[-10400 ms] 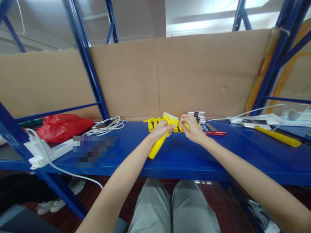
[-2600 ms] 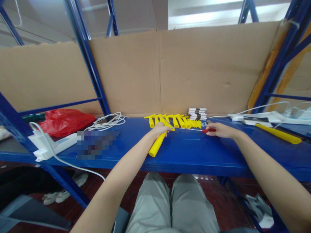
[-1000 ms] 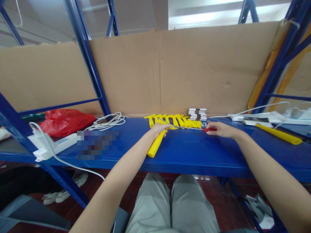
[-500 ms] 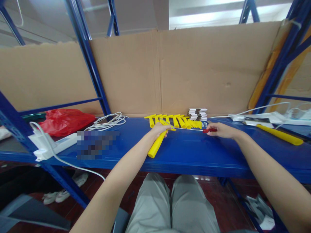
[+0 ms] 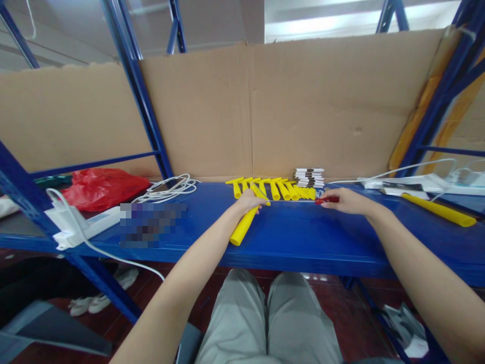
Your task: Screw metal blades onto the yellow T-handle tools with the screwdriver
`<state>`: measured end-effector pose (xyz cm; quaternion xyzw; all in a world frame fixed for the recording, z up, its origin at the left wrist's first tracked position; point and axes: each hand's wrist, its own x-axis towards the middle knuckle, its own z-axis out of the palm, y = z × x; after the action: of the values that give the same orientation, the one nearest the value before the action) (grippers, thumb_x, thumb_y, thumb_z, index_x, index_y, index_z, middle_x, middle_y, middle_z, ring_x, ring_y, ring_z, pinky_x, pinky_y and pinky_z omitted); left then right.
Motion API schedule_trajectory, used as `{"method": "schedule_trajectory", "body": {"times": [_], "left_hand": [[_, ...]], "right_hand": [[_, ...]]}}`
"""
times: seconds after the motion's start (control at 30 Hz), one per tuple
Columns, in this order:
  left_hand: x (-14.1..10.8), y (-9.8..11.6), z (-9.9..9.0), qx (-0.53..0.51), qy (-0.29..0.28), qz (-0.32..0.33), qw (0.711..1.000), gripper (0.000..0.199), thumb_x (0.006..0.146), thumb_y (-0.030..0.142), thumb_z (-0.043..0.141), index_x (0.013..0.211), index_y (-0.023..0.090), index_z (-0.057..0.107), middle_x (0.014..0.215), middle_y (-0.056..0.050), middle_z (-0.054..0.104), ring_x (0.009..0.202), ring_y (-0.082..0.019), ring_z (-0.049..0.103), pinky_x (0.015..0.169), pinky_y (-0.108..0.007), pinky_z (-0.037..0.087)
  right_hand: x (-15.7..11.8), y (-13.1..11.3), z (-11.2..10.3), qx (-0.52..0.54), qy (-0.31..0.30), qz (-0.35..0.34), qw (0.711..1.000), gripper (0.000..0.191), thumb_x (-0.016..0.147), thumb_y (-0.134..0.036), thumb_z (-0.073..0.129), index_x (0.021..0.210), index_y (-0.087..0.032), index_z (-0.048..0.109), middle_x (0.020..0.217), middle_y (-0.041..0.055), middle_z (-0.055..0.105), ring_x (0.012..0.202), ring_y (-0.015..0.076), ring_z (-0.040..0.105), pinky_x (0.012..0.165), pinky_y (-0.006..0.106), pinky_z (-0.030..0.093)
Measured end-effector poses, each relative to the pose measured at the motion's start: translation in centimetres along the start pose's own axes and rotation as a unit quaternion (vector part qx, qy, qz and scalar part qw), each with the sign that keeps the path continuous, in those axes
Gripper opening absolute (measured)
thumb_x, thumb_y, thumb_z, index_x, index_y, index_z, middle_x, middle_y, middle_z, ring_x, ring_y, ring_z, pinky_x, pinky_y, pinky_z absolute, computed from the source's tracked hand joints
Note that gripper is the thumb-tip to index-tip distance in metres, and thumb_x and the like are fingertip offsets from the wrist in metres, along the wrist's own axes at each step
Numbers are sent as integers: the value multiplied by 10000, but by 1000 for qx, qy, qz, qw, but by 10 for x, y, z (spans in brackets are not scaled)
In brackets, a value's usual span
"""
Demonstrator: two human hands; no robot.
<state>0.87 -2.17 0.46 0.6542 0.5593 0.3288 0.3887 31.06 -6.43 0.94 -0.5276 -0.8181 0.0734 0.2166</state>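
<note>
My left hand [image 5: 249,201] is closed around a yellow tube-shaped handle [image 5: 242,230], whose wide end points toward me above the shelf's front. In my right hand [image 5: 343,201] is a screwdriver [image 5: 326,200] with a red handle. Its thin metal shaft runs left, level, to the yellow part at my left fingers; whether the tip sits in a screw is too small to tell. Behind my hands, several yellow T-shaped pieces [image 5: 275,189] lie in a row on the blue shelf [image 5: 303,232]. Small white packs with dark bands [image 5: 309,177] are stacked at the row's right end.
A long yellow piece [image 5: 441,210] lies at right near a white power strip [image 5: 462,183]. To the left are coiled white cable [image 5: 170,189], a red plastic bag [image 5: 106,188] and another power strip [image 5: 94,225]. Cardboard [image 5: 303,106] closes the back between blue posts.
The yellow crosspiece by my left fingers shows shorter now, as if turned. My right hand and the screwdriver stay almost in place; the view has shifted slightly.
</note>
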Motion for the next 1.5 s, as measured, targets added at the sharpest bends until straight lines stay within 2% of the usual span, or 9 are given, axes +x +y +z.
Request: {"method": "schedule_trajectory", "body": {"times": [0.2,0.37,0.53,0.7,0.87,1.1,1.23,1.37,1.5], "left_hand": [[6,-5,-2,26,-18,32,999,126,672,60,689,624,96,578,469,3,543,385,-86,481,418,-209,410],[6,-3,-4,11,26,15,1000,174,685,44,669,587,115,543,450,23,507,374,-76,460,434,-211,409],[4,0,-5,50,51,24,997,208,676,24,656,538,125,536,436,18,503,393,-99,485,458,-227,422],[4,1,-6,80,64,20,995,244,673,36,666,507,133,515,429,14,499,399,-108,499,472,-226,426],[2,3,-7,95,71,23,993,195,678,35,643,544,128,535,450,6,522,399,-109,505,483,-234,442],[-1,7,-10,76,79,48,993,175,703,25,585,561,117,541,513,-5,553,371,-83,475,432,-211,417],[0,5,-13,105,91,51,989,82,699,33,581,644,91,601,589,-41,620,392,-88,501,433,-205,422],[0,3,-15,124,102,68,985,74,709,68,585,720,82,657,666,-71,672,444,-116,566,446,-204,432],[-2,4,-16,140,109,69,982,127,717,83,581,785,72,688,718,-93,699,490,-145,614,452,-208,438]], "right_hand": [[-3,-9,-2,-11,21,17,1000,372,737,-539,526,845,-214,670,887,76,711,805,245,629,732,357,480],[-3,-16,0,-34,44,25,998,365,723,-573,545,779,-216,592,796,69,688,714,221,608,639,323,449],[-1,-18,5,-69,57,41,995,305,620,-431,649,791,-231,495,730,34,638,628,193,557,548,282,382],[0,-18,7,-102,83,17,991,185,676,-366,586,762,-234,489,707,31,615,634,191,546,574,284,368],[-3,-23,4,-152,152,-32,976,163,756,-366,528,776,-217,592,881,108,660,805,252,603,680,327,413],[-3,-31,6,-227,136,-39,964,322,863,-292,427,1055,-190,665,1058,123,688,961,265,620,797,351,436],[1,-30,15,-284,110,-24,952,320,880,-318,440,1087,-150,616,1025,142,703,871,255,652,706,326,442],[3,-32,22,-340,102,5,935,313,872,-371,471,1057,-141,575,875,128,718,713,243,652,570,294,386],[2,-31,23,-355,127,-36,925,252,876,-322,456,1010,-161,596,887,118,718,742,227,651,592,284,391]]}}
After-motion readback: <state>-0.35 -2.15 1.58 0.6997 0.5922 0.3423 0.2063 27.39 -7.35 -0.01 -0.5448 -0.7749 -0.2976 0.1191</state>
